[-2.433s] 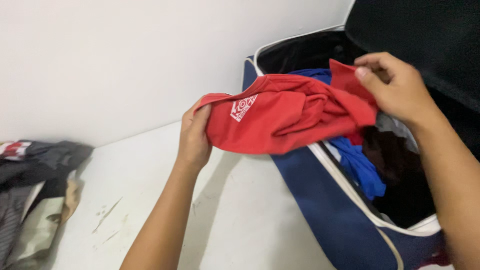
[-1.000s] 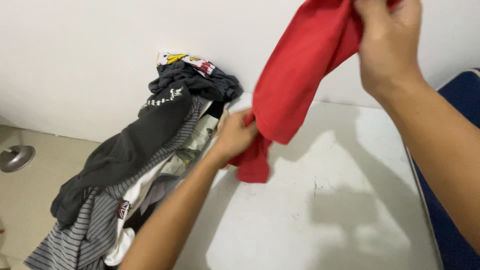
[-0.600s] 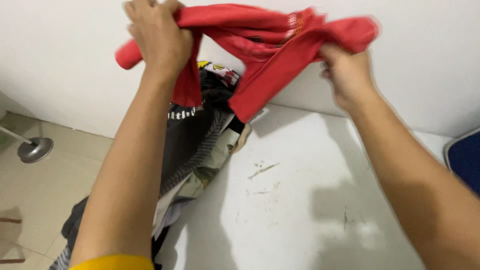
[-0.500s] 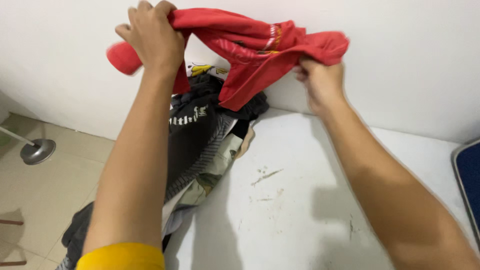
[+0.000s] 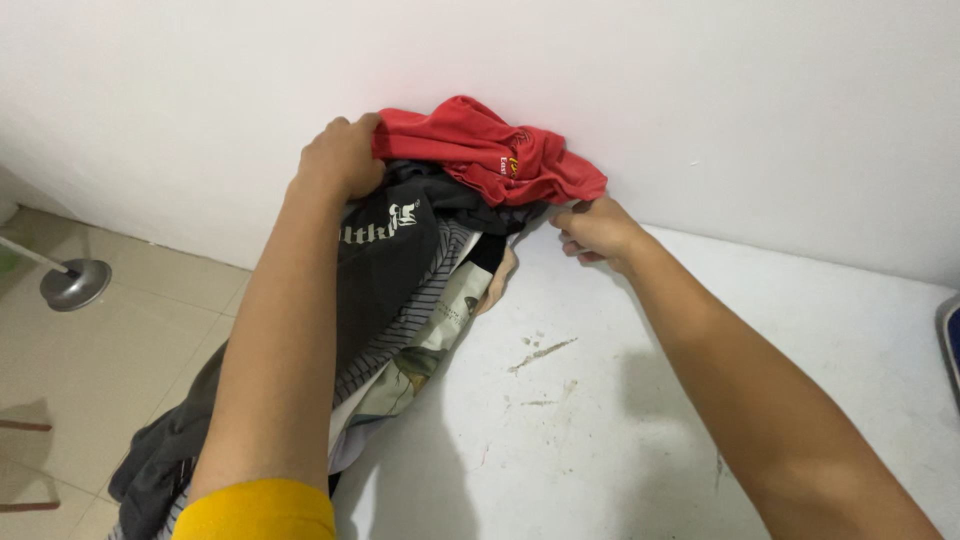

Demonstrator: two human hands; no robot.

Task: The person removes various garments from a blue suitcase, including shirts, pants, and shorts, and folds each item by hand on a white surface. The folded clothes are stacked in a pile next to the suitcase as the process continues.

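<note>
A red shirt [image 5: 480,148] lies bunched on top of a pile of clothes [image 5: 400,290] against the white wall. My left hand [image 5: 338,158] grips the shirt's left end. At the shirt's right edge my right hand [image 5: 597,229] pinches the hem with its fingertips, low on the white surface [image 5: 620,420]. The pile under the shirt holds a dark grey garment with white print, a striped one and a pale printed one, and it spills off the surface's left edge toward the floor.
The white surface carries dark scuff marks [image 5: 540,352]. A blue suitcase edge [image 5: 950,345] shows at the far right. On the tiled floor at the left stands a round metal base with a rod [image 5: 72,282].
Both hands have lowered the red shirt from up in the air onto the top of the clothes pile by the wall. Before that it was lifted out of the blue suitcase.
</note>
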